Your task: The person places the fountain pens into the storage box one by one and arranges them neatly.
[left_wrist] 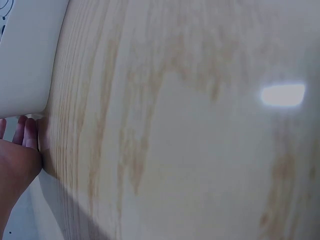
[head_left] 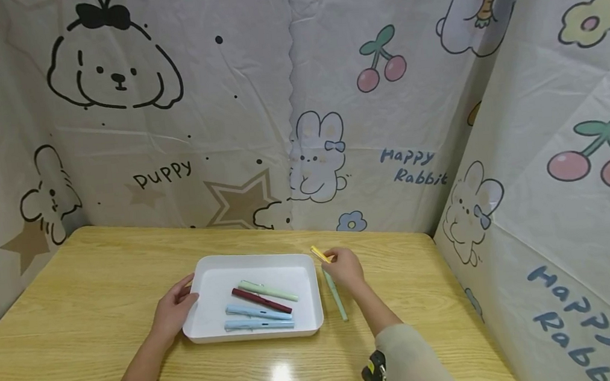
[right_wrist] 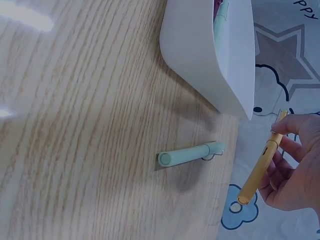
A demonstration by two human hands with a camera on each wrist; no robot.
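My right hand (head_left: 344, 267) pinches a yellow pen (right_wrist: 261, 170) with a metal clip, held up beyond the tray's right side. Below it, a light green pen (head_left: 336, 295) lies on the table beside the tray. At the left, my left hand (head_left: 173, 311) holds the side of the white tray (head_left: 210, 265), its thumb at the rim; in the left wrist view its fingers (left_wrist: 30, 132) are partly hidden by the tray. Inside the tray lie a pale green pen (head_left: 268, 291), a dark red pen (head_left: 262, 301) and two light blue pens, one upper (head_left: 258, 312) and one lower (head_left: 259, 324).
The wood-grain table (head_left: 75, 307) carries the tray near its middle. A printed cloth (head_left: 253, 98) with cartoon animals hangs behind the table, and another cloth side (head_left: 549, 242) stands along the right edge.
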